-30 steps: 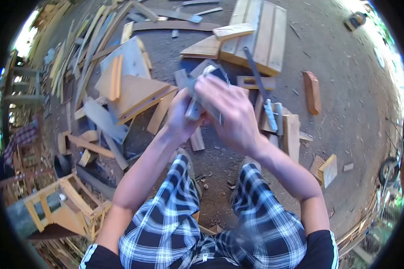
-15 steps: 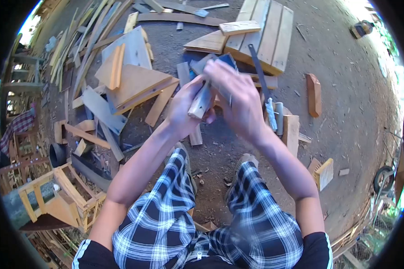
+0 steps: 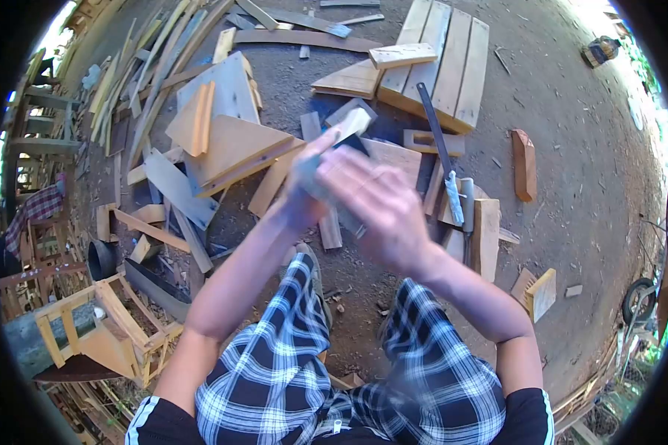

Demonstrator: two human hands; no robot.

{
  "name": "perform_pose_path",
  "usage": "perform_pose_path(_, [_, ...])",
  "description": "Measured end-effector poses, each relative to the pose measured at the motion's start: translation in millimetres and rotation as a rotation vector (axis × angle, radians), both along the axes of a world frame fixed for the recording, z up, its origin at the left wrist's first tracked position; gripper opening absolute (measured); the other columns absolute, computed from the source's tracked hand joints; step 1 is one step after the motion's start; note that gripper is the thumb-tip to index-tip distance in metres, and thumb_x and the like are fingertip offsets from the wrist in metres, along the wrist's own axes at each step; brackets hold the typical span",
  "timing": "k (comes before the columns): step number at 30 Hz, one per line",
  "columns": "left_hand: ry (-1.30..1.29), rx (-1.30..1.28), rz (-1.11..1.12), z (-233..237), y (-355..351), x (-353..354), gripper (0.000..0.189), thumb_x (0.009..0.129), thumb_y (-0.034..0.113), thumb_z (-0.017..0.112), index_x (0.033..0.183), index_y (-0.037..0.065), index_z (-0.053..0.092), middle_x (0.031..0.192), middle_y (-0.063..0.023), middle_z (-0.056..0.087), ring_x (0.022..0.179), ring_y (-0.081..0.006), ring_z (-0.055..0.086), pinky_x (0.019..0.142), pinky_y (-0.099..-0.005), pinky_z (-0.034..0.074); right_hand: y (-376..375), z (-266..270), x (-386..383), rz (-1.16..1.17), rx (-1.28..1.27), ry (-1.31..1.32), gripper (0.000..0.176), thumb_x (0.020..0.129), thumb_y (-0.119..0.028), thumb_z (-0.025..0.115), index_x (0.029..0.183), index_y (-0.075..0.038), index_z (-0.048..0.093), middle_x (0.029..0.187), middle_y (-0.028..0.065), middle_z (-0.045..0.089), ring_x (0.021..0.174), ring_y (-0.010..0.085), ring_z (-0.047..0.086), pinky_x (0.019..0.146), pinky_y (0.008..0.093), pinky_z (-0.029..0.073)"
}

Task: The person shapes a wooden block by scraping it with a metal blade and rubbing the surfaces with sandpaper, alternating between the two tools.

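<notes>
- Wooden piece (image 3: 356, 122), pale-ended: upper centre of the frame, between the two hands, tilted towards the upper right. Its pale end now shows above the fingers; half a second earlier, a squared end shows below them.
- Left hand (image 3: 309, 182): blurred, fingers closed around the wooden piece, forearm rising from the lower left.
- Right hand (image 3: 382, 206): laid across the left, fingers extended and close together, aimed at the upper left. Whether they clamp anything, cannot tell.
- Dark flat item (image 3: 358, 145): just beside the pale end, at the right fingertips; kind unclear.
- Meaning, as judged: hands and piece shift against each other, as in a rubbing or scraping stroke; the contact itself is hidden.
- Long dark blade (image 3: 432, 119) with light-blue wrapped handle (image 3: 453, 197): right of the hands, on the scrap; grey cylindrical handle (image 3: 467, 209) just beside.
- Slotted wooden block (image 3: 432, 142): right of centre, near the blade.
- Slatted wooden panel (image 3: 453, 63): upper right of centre, short board (image 3: 403, 55) resting on its left edge.
- Reddish-brown wooden block (image 3: 524, 165): right of the frame, apart, on the dirt ground (image 3: 571, 193).
</notes>
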State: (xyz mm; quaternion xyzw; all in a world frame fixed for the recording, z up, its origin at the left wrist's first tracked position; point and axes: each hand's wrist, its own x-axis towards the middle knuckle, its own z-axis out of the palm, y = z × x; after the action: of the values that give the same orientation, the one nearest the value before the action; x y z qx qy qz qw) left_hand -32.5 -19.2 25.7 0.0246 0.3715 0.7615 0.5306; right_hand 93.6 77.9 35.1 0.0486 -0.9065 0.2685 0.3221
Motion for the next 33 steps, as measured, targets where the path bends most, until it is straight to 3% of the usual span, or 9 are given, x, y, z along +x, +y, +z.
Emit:
perform_pose_path(5, [-0.072, 0.153, -0.140, -12, -7, 7, 0.030, 0.102, 0.035, 0.043, 0.106, 0.009, 0.058, 0.086, -0.0044, 0.065, 0.069, -0.0128, 0.064, 0.051, -0.0322, 0.052, 45, -10, -23, -0.167, -0.079, 0.037, 0.039, 0.080, -0.001, 0.058, 0.118, -0.005, 0.062, 0.115, 0.0145, 0.067, 0.113, 0.0275, 0.063, 0.085, 0.0394, 0.050])
perform_pose_path(10, [0.052, -0.042, -0.018, 6, -3, 10, 0.037, 0.104, 0.035, 0.035, 0.123, 0.008, 0.052, 0.092, -0.0010, 0.061, 0.084, -0.0127, 0.064, 0.077, -0.0301, 0.056, -3, 9, 1, 0.033, -0.022, -0.047, 0.036, 0.083, -0.007, 0.059, 0.118, -0.006, 0.064, 0.121, 0.0139, 0.065, 0.117, 0.0282, 0.061, 0.093, 0.0400, 0.049])
perform_pose_path(15, [-0.137, 0.233, -0.166, -20, -9, 6, 0.026, 0.103, 0.032, 0.038, 0.111, 0.013, 0.054, 0.082, -0.0023, 0.061, 0.070, -0.0116, 0.063, 0.054, -0.0323, 0.054, 42, 0, -24, -0.198, -0.118, -0.038, 0.038, 0.081, -0.004, 0.059, 0.119, -0.004, 0.062, 0.118, 0.0165, 0.066, 0.117, 0.0285, 0.060, 0.092, 0.0420, 0.048])
perform_pose_path(18, [-0.014, -0.042, 0.093, -14, -7, 13, 0.038, 0.102, 0.037, 0.037, 0.125, 0.010, 0.052, 0.107, -0.0060, 0.061, 0.092, -0.0147, 0.064, 0.084, -0.0395, 0.056, 10, -1, -9, -0.064, 0.000, -0.007, 0.040, 0.082, -0.001, 0.056, 0.121, -0.005, 0.062, 0.121, 0.0161, 0.065, 0.118, 0.0279, 0.060, 0.093, 0.0410, 0.048])
perform_pose_path(19, [-0.097, 0.382, -0.141, -28, -8, -4, 0.042, 0.102, 0.038, 0.039, 0.131, 0.010, 0.048, 0.117, -0.0084, 0.058, 0.105, -0.0183, 0.062, 0.093, -0.0408, 0.054, -1, -1, -2, -0.004, 0.022, -0.027, 0.042, 0.081, -0.001, 0.056, 0.121, -0.006, 0.062, 0.121, 0.0157, 0.065, 0.119, 0.0284, 0.060, 0.093, 0.0413, 0.048])
perform_pose_path(21, [-0.059, -0.008, 0.071, -18, -10, 14, 0.039, 0.102, 0.038, 0.039, 0.126, 0.010, 0.051, 0.109, -0.0062, 0.060, 0.094, -0.0151, 0.064, 0.081, -0.0368, 0.057, 12, -2, -3, 0.023, -0.008, -0.011, 0.042, 0.079, 0.000, 0.057, 0.121, -0.006, 0.062, 0.121, 0.0149, 0.066, 0.121, 0.0279, 0.058, 0.093, 0.0409, 0.048])
perform_pose_path(23, [-0.090, 0.241, -0.223, -28, -13, 5, 0.032, 0.103, 0.035, 0.040, 0.117, 0.010, 0.054, 0.093, -0.0016, 0.062, 0.070, -0.0099, 0.060, 0.061, -0.0342, 0.053, 37, -1, -15, -0.110, -0.110, -0.036, 0.042, 0.077, 0.004, 0.058, 0.118, -0.004, 0.063, 0.119, 0.0146, 0.067, 0.118, 0.0285, 0.060, 0.092, 0.0418, 0.048])
perform_pose_path(28, [-0.073, -0.012, 0.048, -3, -6, 16, 0.033, 0.104, 0.033, 0.036, 0.122, 0.010, 0.051, 0.097, -0.0046, 0.063, 0.089, -0.0148, 0.066, 0.071, -0.0351, 0.059, 2, 2, -2, 0.007, 0.032, -0.031, 0.038, 0.082, -0.003, 0.056, 0.119, -0.004, 0.063, 0.121, 0.0147, 0.066, 0.119, 0.0269, 0.060, 0.094, 0.0417, 0.047])
perform_pose_path(33, [-0.098, 0.076, -0.117, -12, -5, 10, 0.029, 0.103, 0.038, 0.038, 0.110, 0.014, 0.054, 0.075, 0.0003, 0.058, 0.059, -0.0105, 0.056, 0.049, -0.0307, 0.049, 41, -3, -22, -0.134, -0.104, -0.031, 0.045, 0.075, 0.000, 0.060, 0.120, -0.003, 0.062, 0.121, 0.0165, 0.065, 0.119, 0.0290, 0.060, 0.091, 0.0421, 0.048])
